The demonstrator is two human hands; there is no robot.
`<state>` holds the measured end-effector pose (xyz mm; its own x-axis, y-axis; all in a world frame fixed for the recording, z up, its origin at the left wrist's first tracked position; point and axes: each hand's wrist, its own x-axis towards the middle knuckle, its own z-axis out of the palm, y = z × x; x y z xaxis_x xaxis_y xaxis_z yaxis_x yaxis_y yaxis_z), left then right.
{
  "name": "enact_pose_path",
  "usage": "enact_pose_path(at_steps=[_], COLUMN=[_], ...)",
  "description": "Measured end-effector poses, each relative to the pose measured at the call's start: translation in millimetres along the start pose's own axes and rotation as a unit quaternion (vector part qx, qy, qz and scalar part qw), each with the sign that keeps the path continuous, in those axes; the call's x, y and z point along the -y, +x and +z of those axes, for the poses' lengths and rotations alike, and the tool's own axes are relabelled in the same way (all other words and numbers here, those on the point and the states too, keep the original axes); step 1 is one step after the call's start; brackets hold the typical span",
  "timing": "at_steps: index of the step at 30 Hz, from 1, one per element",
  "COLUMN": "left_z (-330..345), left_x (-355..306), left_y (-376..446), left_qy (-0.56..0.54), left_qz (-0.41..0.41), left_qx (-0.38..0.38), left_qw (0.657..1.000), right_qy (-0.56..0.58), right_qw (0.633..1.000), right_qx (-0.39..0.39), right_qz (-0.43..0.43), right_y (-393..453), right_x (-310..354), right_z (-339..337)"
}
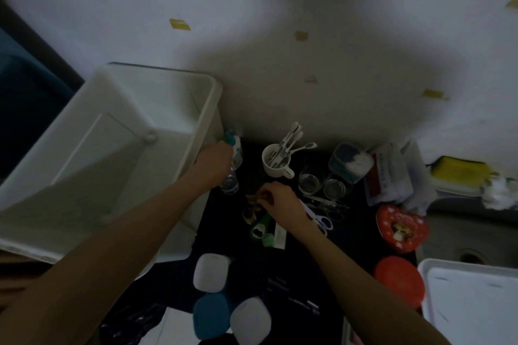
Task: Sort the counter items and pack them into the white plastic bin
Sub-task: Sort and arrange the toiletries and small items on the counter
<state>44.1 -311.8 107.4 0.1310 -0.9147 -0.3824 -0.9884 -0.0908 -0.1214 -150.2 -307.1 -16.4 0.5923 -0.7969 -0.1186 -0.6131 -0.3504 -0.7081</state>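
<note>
Dark counter, left hand gripping clear bottle beside white bin, right hand pinching small item

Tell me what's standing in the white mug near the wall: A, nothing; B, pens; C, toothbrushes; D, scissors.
C: several toothbrushes with white and grey handles stick up out of the white mug; the scissors lie flat on the dark counter instead.

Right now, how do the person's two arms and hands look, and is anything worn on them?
Both forearms are bare up to the picture's edge: no sleeves, no gloves. I see no watch or bracelet on either wrist. The left hand and the right hand show no ring that I can make out, but the light is dim and the fingers are blurred. At the lower left edge a bit of brownish cloth shows.
</note>
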Motion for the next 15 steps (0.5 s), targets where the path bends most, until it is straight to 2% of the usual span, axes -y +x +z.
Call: enact_pose_path(at_steps=[4, 6, 9, 12, 15], left_z=[-13, -31, -67, -111, -145], left_x=[2, 0, -6, -22, -46], left_y=[-2, -7, -18, -32, -38], left_qy=[-0.04, -0.066, -0.117, -0.132, -0.157], left_qz=[0.02, 0.034, 0.071, 0.132, 0.173], left_qx=[-0.032, -0.055, -0.132, -0.188, -0.22], left_qw=[0.998, 0.996, 0.982, 0.964, 0.947], right_qy=[0.017, 0.034, 0.077, 0.14, 0.123], right_qw=[1.0, 0.998, 0.984, 0.972, 0.968], right_qx=[0.006, -0.039, -0.159, -0.179, -0.209], right_qz=[0.014, 0.022, -0.017, -0.055, -0.066], right_y=[-7, -11, -12, -10, -11], right_x=[6, 14, 35, 58, 71], right_z=[-11, -25, -54, -89, -124])
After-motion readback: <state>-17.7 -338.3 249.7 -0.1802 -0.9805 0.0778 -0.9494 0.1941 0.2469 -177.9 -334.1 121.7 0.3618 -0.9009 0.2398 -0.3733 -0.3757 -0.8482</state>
